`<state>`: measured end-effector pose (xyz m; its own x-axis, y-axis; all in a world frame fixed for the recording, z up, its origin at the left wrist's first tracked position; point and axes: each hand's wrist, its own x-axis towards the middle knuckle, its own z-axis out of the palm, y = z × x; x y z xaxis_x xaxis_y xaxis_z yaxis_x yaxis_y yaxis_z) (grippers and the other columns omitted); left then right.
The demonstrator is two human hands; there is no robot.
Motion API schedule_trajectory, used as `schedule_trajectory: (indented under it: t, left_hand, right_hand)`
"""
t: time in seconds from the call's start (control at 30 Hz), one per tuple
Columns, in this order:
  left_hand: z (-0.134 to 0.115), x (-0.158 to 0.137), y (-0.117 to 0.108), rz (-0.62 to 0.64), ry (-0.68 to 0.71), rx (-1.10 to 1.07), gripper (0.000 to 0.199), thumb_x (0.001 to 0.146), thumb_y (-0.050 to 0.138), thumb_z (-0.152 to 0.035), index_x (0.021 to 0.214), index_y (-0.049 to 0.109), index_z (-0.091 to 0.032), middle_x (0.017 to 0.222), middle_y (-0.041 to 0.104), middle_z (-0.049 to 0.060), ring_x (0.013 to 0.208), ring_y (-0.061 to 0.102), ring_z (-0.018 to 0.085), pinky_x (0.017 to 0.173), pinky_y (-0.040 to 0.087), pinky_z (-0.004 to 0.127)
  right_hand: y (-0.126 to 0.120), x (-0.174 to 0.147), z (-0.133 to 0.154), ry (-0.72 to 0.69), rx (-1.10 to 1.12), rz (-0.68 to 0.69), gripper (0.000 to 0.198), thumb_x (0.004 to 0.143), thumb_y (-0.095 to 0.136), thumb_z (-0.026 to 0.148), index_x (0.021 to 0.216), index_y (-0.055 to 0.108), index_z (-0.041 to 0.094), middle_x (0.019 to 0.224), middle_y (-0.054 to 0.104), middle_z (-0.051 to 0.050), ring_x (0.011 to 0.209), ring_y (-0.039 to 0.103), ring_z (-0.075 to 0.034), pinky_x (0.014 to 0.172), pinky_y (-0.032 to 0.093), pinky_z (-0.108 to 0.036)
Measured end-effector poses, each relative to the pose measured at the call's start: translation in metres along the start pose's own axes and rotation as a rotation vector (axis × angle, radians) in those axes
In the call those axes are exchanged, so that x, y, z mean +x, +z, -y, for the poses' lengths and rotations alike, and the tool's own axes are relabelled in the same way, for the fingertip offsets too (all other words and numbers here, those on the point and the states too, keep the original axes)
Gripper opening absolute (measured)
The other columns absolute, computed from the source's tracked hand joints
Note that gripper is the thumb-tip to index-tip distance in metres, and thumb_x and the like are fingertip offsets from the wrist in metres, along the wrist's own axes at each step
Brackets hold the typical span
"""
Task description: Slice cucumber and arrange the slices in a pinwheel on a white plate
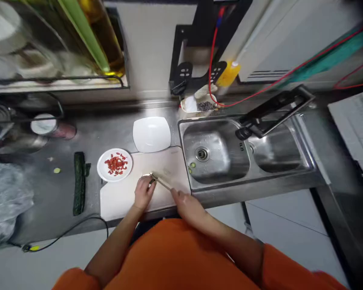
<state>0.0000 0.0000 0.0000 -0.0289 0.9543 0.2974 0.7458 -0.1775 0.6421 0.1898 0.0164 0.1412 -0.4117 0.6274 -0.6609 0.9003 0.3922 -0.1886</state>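
Note:
My right hand [189, 205] is closed around the handle of a knife [163, 183], whose blade points up and left over the white cutting board [117, 201]. At the blade's tip, my left hand [143, 192] has its fingers curled on a small green piece [151, 181], which looks like cucumber and is mostly hidden by the fingers. Beside the board's upper left corner stands a white plate [100, 166] of chopped red bits [116, 164]. An empty white square dish [152, 133] touches the board's top edge. A dark green cucumber [79, 183] lies farther left, a short piece against it.
Right of the board is a steel double sink [218, 181] with a black faucet [260, 114] and a few green slices [192, 165] inside. A plastic bag [7, 201] and a black cable [66, 230] lie at left. Behind are a scrap-filled container [196, 114] and a lidded jar [53, 127].

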Motion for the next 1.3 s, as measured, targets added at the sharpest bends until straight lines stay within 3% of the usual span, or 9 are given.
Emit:
schedule_trajectory:
  t: [0.43, 1.3]
  left_hand:
    - [-0.002, 0.004, -0.001, -0.012, -0.025, -0.065, 0.016, 0.084, 0.057, -0.026, 0.098, 0.061, -0.018, 0.092, 0.065, 0.008, 0.093, 0.059, 0.019, 0.084, 0.049, 0.035]
    - [-0.003, 0.005, -0.002, 0.008, -0.049, -0.111, 0.016, 0.083, 0.057, -0.022, 0.099, 0.06, -0.02, 0.093, 0.065, 0.007, 0.093, 0.059, 0.018, 0.085, 0.049, 0.035]
  right_hand:
    - [-0.005, 0.003, -0.002, -0.002, 0.051, 0.0, 0.034, 0.086, 0.031, 0.003, 0.112, 0.051, 0.014, 0.09, 0.065, -0.01, 0.078, 0.064, -0.021, 0.059, 0.042, -0.023]
    - [0.004, 0.038, 0.005, -0.088, 0.047, -0.055, 0.034, 0.088, 0.025, 0.005, 0.114, 0.046, 0.011, 0.09, 0.064, -0.015, 0.083, 0.064, -0.023, 0.066, 0.049, -0.03]
